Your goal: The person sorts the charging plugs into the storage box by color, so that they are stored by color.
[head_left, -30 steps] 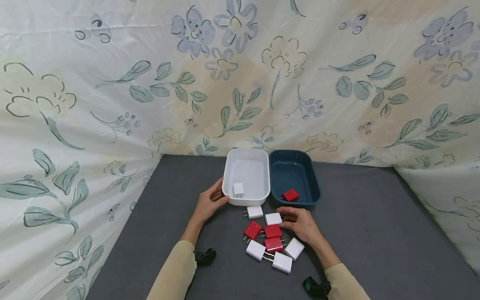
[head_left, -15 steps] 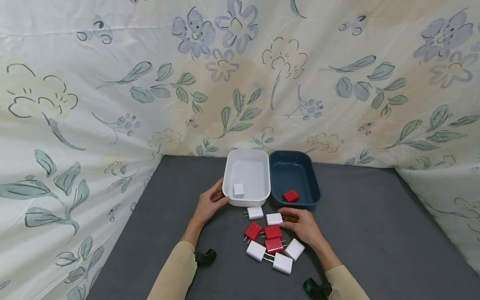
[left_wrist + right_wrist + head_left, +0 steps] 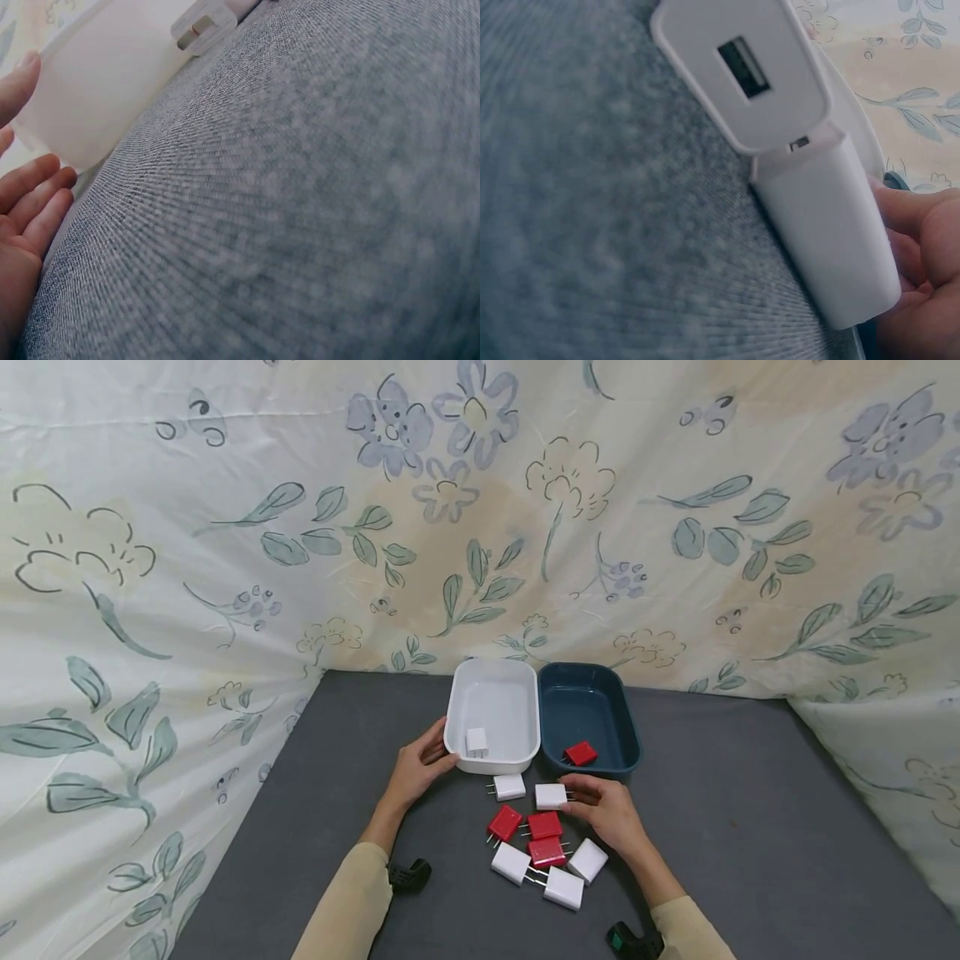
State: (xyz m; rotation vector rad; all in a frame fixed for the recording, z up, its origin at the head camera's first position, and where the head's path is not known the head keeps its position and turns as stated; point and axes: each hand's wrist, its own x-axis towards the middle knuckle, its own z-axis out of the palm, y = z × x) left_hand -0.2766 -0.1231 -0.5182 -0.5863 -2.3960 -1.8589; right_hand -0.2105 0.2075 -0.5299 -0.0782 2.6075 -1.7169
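My left hand [image 3: 416,768] rests at the near left corner of a white tray [image 3: 459,693], fingers along its side and thumb at its front; in the left wrist view the fingers [image 3: 34,191] look fairly straight beside the tray wall [image 3: 97,82]. My right hand [image 3: 606,810] pinches the prong end of a white USB wall charger [image 3: 551,797] between thumb and fingers, low over the table. Close to it lie red chargers [image 3: 544,825] and more white chargers [image 3: 587,860]. Two white chargers [image 3: 825,225] partly block the right hand [image 3: 922,277] in the right wrist view.
A dark blue tray [image 3: 633,727] stands against the white one, with a red charger [image 3: 581,753] inside. One white charger [image 3: 477,742] lies in the white tray. Another white charger [image 3: 509,787] lies just before it. A floral cloth [image 3: 480,527] hangs behind the grey tabletop [image 3: 750,827].
My right hand and the white charger at its fingertips have shifted slightly to the right. The left hand and both trays stay where they were.
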